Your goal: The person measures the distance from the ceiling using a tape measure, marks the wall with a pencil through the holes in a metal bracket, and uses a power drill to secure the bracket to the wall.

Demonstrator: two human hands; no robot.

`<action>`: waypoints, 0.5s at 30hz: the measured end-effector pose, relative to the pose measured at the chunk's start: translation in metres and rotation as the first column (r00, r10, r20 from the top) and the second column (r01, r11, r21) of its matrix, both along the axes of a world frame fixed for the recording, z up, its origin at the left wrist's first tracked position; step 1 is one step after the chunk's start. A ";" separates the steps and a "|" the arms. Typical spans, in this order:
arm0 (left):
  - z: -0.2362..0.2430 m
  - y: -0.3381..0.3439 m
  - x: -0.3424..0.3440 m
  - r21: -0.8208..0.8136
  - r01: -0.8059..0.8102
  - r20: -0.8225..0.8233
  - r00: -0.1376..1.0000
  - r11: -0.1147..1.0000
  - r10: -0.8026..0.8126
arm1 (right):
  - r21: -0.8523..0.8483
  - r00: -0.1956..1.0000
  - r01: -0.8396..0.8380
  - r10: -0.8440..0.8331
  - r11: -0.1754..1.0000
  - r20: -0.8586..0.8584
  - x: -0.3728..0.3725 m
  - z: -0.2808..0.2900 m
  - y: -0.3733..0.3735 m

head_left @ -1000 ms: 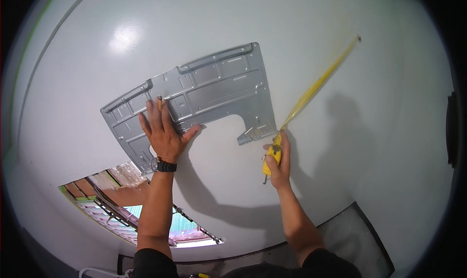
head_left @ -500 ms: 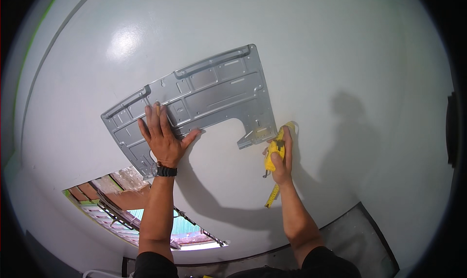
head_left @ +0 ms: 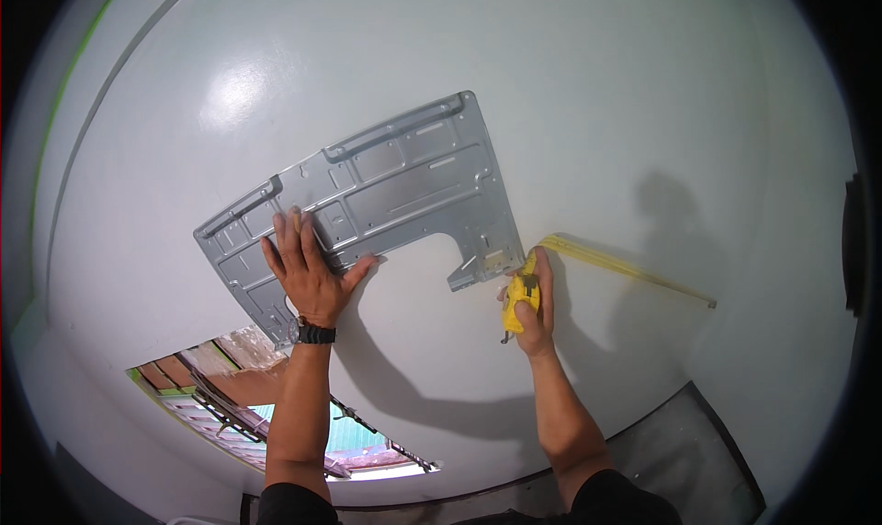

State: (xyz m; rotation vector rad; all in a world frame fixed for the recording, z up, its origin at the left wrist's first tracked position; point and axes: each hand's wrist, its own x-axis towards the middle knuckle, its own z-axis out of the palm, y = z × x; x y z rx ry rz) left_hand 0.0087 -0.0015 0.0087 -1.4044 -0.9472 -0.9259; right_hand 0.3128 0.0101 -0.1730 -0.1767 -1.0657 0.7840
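Head view: spread palm on the metal plate (head_left: 404, 171), tape measure (head_left: 522, 306) at its corner

The plate sits left of centre in the frame, against the pale wall (head_left: 588, 93). The left hand (head_left: 314, 286) has its grip wide open, palm flat and fingers spread over the plate's lower left; even pressure there should stop it slipping. The right hand (head_left: 537, 318) has its grip closed around the tape measure, beside the plate's lower right corner. The tape blade (head_left: 634, 272) slants toward right of centre, slightly blurred; it probably reads best held straight and steady, with the case snug to the plate's edge. A window opening (head_left: 344, 433) shows at lower left.
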 end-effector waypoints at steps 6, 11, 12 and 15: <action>-0.001 0.003 -0.002 0.007 -0.008 -0.003 1.000 1.000 0.008 | 0.034 1.000 0.027 -0.027 0.999 -0.002 0.001 -0.001 0.002; -0.001 0.002 -0.002 -0.013 -0.016 0.007 1.000 1.000 0.016 | 0.023 1.000 -0.013 0.013 1.000 0.012 0.007 -0.007 0.007; 0.000 0.002 -0.002 -0.011 -0.018 0.004 1.000 1.000 0.018 | 0.025 1.000 -0.015 0.015 1.000 0.010 0.008 -0.008 0.008; -0.001 0.002 -0.003 -0.012 -0.032 0.000 0.999 0.999 0.032 | 0.007 0.999 -0.032 0.032 0.999 0.021 0.007 -0.010 0.008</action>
